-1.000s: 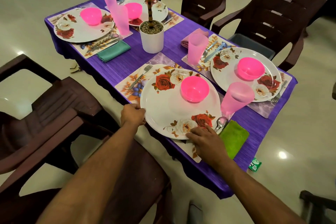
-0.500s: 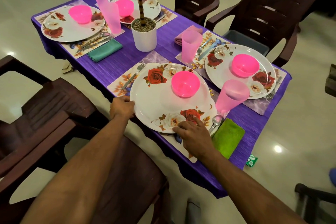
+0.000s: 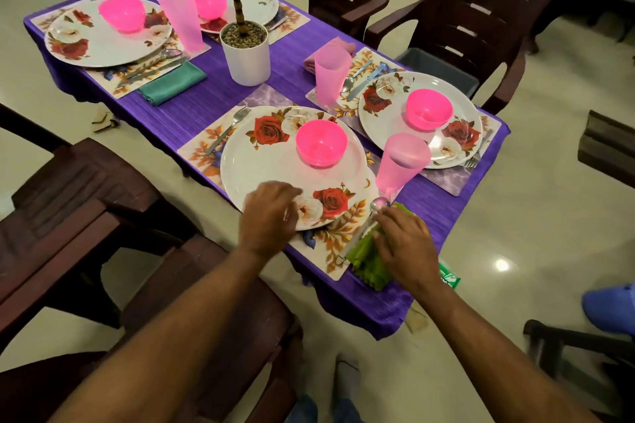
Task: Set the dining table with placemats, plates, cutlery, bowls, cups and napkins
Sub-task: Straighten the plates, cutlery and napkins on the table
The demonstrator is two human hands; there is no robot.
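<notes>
The near setting has a floral placemat point(image 3: 335, 247), a white rose-patterned plate point(image 3: 275, 161), a pink bowl point(image 3: 321, 142) on the plate, a fork point(image 3: 228, 129) at its left and a pink cup point(image 3: 400, 161) at its right. My left hand point(image 3: 268, 213) hovers over the plate's near rim with loosely curled fingers and holds nothing. My right hand point(image 3: 402, 244) pinches the folded green napkin point(image 3: 366, 259) just right of the placemat, its near edge lifted and fanned. A spoon point(image 3: 378, 205) lies beside the fingertips.
Three other settings with plates, pink bowls, cups and napkins fill the purple-clothed table point(image 3: 213, 93). A white plant pot point(image 3: 245, 55) stands mid-table. A brown chair point(image 3: 86, 199) sits close at my left, and two more point(image 3: 481, 10) stand across the table.
My left hand left the plate's left rim and moved right over its near rim. My right hand slid from the plate's front edge onto the green napkin and took hold of it.
</notes>
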